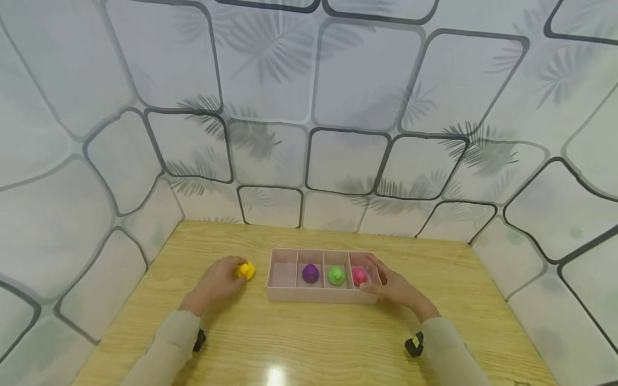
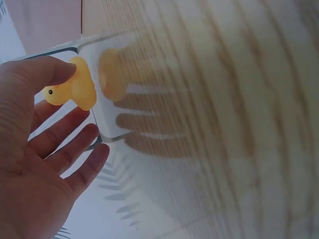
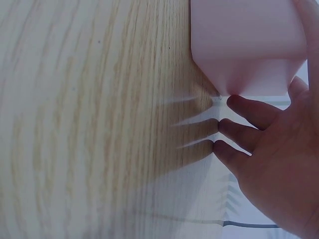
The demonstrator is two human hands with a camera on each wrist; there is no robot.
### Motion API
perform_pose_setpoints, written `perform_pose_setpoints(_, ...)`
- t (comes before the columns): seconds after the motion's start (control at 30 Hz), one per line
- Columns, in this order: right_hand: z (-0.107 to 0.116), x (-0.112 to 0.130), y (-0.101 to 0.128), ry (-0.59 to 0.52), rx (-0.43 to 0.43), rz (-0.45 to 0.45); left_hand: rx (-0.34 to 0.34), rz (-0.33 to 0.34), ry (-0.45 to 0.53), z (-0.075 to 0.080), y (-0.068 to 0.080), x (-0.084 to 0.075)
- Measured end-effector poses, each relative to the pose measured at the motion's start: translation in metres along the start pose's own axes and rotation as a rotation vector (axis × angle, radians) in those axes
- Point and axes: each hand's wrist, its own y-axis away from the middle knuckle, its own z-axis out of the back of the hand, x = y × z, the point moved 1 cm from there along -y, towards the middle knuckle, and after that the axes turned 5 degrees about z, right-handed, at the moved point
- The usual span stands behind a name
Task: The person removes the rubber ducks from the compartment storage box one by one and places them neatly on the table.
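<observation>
A yellow rubber duck (image 1: 247, 271) is pinched between the thumb and fingers of my left hand (image 1: 222, 279), left of the box. In the left wrist view the duck (image 2: 82, 84) shows close over the tabletop, the other fingers loosely spread below it. The pale pink divided box (image 1: 321, 295) has a purple duck (image 1: 310, 274), a green duck (image 1: 336, 276) and a pink duck (image 1: 359, 276) in separate compartments. My right hand (image 1: 397, 287) is at its right end, thumb and index finger reaching over the pink duck's compartment. In the right wrist view its other fingers (image 3: 241, 134) extend outside the end wall.
The box's leftmost compartment holds no duck. The wooden table (image 1: 289, 332) runs back to a pale patterned backdrop (image 1: 347, 161), which also rises on both sides. A black wrist device (image 1: 414, 344) sits by the right sleeve.
</observation>
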Motion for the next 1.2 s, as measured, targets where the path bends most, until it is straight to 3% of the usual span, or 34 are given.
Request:
perform_pose_setpoints(0.27,0.0,0.001,0.0,0.011,-0.01,0.0,0.055,0.044,0.022,0.003,0.001,-0.003)
perform_pose_setpoints(0.57,0.0,-0.001,0.0,0.005,-0.008,0.004,0.065,0.037,0.004,0.0,0.0,0.0)
perform_pose_setpoints(0.8,0.0,-0.001,0.0,0.001,-0.009,0.011,0.059,-0.015,-0.017,0.001,-0.001,-0.002)
perform_pose_setpoints(0.93,0.0,0.001,0.001,0.007,-0.009,0.007,0.069,0.005,-0.003,0.008,-0.003,-0.008)
perform_pose_setpoints(1.07,0.0,0.002,0.001,0.011,-0.001,0.001,0.052,0.045,0.076,0.019,-0.009,-0.019)
perform_pose_setpoints(1.2,-0.001,0.0,0.001,0.006,-0.004,0.005,0.028,0.008,0.143,0.022,-0.017,-0.036)
